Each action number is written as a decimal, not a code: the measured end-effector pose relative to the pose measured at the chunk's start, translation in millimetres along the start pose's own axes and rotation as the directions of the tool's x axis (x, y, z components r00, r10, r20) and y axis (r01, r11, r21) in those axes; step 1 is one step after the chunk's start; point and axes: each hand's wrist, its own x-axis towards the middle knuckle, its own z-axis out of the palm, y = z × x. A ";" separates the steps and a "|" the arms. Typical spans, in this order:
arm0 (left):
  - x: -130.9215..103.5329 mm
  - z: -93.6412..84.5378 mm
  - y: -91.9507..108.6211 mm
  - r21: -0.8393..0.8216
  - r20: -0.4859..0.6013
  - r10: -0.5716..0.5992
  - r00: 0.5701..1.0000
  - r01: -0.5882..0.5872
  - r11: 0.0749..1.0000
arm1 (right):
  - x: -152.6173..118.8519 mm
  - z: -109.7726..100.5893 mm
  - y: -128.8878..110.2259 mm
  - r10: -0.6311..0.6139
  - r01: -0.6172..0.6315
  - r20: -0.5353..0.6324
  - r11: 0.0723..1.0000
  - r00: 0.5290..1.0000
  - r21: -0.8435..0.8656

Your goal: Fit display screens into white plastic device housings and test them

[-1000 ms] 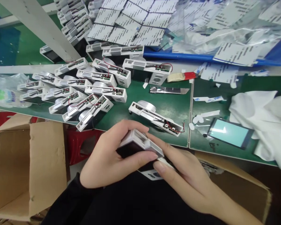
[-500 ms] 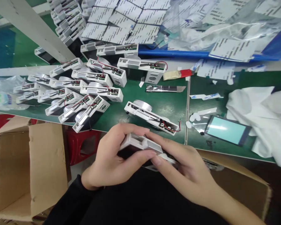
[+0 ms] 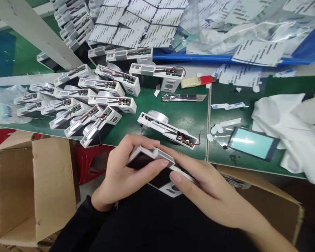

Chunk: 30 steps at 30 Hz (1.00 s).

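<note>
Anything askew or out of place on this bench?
On the lone open white device, a red wire pokes past the casing, its end seemingly loose. Paper scraps lie untidily by the screen-like panel.

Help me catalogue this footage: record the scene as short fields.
left hand: gripping white device housing
right hand: on the same housing
bench: green
nearest unit: open-edged housing, wiring exposed
beyond it: tape-wrapped blade
bench right: dark-framed display panel
below bench, left: open cardboard box
</note>
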 end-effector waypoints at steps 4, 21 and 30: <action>0.6 -0.7 -1.9 0.007 -0.002 -0.023 1.000 0.023 1.000 | 0.5 1.9 -0.9 0.018 -0.018 -0.005 1.000 1.000 -0.017; 7.0 -4.8 -5.5 -0.086 0.017 -0.071 0.997 0.072 0.994 | 1.2 -5.3 2.4 0.087 -0.087 0.065 0.996 0.994 -0.003; 8.3 -2.6 -4.5 -0.044 0.007 -0.071 0.997 0.071 0.996 | 1.9 -3.4 0.0 0.181 -0.188 0.065 0.972 0.981 0.141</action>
